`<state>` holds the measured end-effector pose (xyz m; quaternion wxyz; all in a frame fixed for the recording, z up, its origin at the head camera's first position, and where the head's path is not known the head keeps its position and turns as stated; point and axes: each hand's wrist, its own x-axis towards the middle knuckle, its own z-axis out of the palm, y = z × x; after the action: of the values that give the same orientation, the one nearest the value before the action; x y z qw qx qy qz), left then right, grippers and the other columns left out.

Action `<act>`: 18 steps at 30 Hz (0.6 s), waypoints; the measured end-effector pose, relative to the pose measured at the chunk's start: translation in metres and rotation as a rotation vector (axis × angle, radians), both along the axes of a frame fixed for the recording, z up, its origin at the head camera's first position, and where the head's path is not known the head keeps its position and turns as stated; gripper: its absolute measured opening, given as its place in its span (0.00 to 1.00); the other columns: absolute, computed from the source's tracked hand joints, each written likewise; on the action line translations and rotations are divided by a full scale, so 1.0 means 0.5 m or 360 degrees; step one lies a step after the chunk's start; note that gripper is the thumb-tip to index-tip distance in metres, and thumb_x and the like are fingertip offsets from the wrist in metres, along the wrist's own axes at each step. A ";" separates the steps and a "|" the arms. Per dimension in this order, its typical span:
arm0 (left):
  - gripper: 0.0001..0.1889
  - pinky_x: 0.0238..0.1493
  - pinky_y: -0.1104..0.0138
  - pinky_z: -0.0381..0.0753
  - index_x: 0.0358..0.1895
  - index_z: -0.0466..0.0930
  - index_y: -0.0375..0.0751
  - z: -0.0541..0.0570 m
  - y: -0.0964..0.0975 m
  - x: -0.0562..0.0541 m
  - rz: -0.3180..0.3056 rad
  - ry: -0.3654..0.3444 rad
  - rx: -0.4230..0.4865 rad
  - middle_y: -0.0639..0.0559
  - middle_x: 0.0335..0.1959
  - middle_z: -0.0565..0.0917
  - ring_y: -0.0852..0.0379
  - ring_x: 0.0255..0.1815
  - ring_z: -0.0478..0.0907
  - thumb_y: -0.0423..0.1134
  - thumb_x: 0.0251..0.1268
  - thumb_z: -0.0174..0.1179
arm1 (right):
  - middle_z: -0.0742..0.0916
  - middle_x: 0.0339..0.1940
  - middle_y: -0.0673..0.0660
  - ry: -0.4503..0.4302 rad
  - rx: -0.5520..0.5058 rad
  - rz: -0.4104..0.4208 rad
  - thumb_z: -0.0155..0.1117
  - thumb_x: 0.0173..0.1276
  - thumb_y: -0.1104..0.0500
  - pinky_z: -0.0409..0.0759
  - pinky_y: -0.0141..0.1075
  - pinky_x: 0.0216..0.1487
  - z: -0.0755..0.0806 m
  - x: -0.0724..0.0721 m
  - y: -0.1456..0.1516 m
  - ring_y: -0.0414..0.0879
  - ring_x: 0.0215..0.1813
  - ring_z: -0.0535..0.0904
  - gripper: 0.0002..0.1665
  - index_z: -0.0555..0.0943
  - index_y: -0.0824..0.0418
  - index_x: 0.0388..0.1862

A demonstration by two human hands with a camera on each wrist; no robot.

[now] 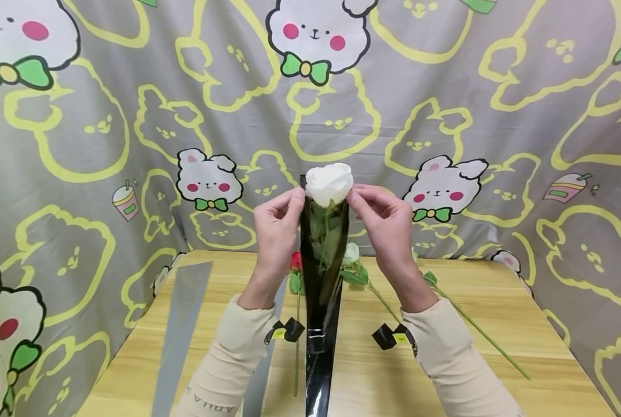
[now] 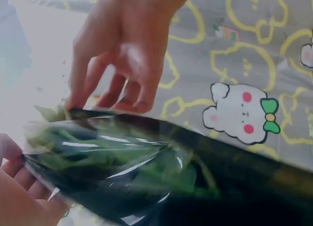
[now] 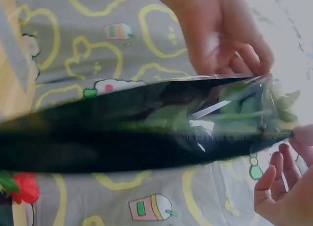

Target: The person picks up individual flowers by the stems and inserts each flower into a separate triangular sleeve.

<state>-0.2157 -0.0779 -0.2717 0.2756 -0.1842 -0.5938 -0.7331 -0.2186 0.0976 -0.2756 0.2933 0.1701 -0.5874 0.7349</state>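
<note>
A white rose [image 1: 329, 182] stands upright in the mouth of a narrow sleeve [image 1: 325, 278], clear in front and black behind. Green leaves show through its shiny film in the left wrist view [image 2: 146, 157]. My left hand [image 1: 279, 223] pinches the sleeve's top edge on the left, beside the bloom. On the opposite side, my right hand [image 1: 386, 226] pinches the other top edge between thumb and fingers. Both hands hold the sleeve raised above the wooden table [image 1: 477, 359], its tapered end pointing toward me.
A red rose [image 1: 296, 262] lies behind the sleeve, partly hidden. To the right are a white rose [image 1: 351, 253] and a green stem [image 1: 485, 333]. Flat grey sleeves [image 1: 182, 330] lie on the left. A patterned curtain [image 1: 258, 127] surrounds the table.
</note>
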 end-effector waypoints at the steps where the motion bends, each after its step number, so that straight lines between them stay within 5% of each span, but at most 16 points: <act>1: 0.12 0.23 0.72 0.60 0.43 0.87 0.24 0.001 0.000 0.000 0.0006 0.0004 -0.0014 0.58 0.14 0.63 0.62 0.18 0.56 0.33 0.75 0.60 | 0.90 0.41 0.52 0.0007 0.0014 0.0009 0.72 0.67 0.68 0.80 0.32 0.38 0.002 0.001 0.001 0.41 0.35 0.83 0.09 0.88 0.75 0.42; 8: 0.13 0.30 0.74 0.71 0.48 0.87 0.24 0.008 -0.005 -0.002 -0.0055 -0.0002 -0.0018 0.57 0.22 0.76 0.64 0.23 0.63 0.33 0.76 0.60 | 0.89 0.44 0.56 0.0079 0.0062 0.0015 0.71 0.67 0.69 0.81 0.32 0.44 0.013 0.004 0.004 0.46 0.48 0.85 0.09 0.87 0.77 0.41; 11: 0.13 0.39 0.72 0.82 0.51 0.86 0.23 0.008 -0.007 -0.005 -0.0116 -0.0039 0.0035 0.54 0.31 0.84 0.64 0.31 0.77 0.33 0.76 0.59 | 0.89 0.45 0.57 0.0111 0.0085 -0.0025 0.72 0.67 0.67 0.81 0.33 0.46 0.016 0.005 0.005 0.48 0.49 0.84 0.10 0.88 0.76 0.41; 15: 0.14 0.40 0.66 0.86 0.53 0.85 0.23 0.004 -0.011 -0.007 -0.0164 -0.0076 0.0045 0.49 0.42 0.88 0.62 0.39 0.83 0.33 0.75 0.60 | 0.89 0.45 0.57 0.0090 0.0122 -0.0024 0.72 0.68 0.66 0.80 0.33 0.45 0.016 0.005 0.007 0.48 0.49 0.84 0.10 0.88 0.75 0.41; 18: 0.13 0.36 0.68 0.86 0.51 0.85 0.23 0.001 -0.010 -0.008 -0.0163 -0.0070 0.0053 0.46 0.42 0.89 0.62 0.36 0.82 0.32 0.73 0.62 | 0.89 0.45 0.56 0.0067 0.0144 0.0006 0.72 0.68 0.67 0.82 0.33 0.46 0.015 0.006 0.006 0.47 0.49 0.85 0.09 0.88 0.75 0.42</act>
<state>-0.2195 -0.0829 -0.2712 0.2278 -0.1935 -0.5771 -0.7600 -0.2158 0.1005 -0.2682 0.2962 0.1999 -0.6133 0.7044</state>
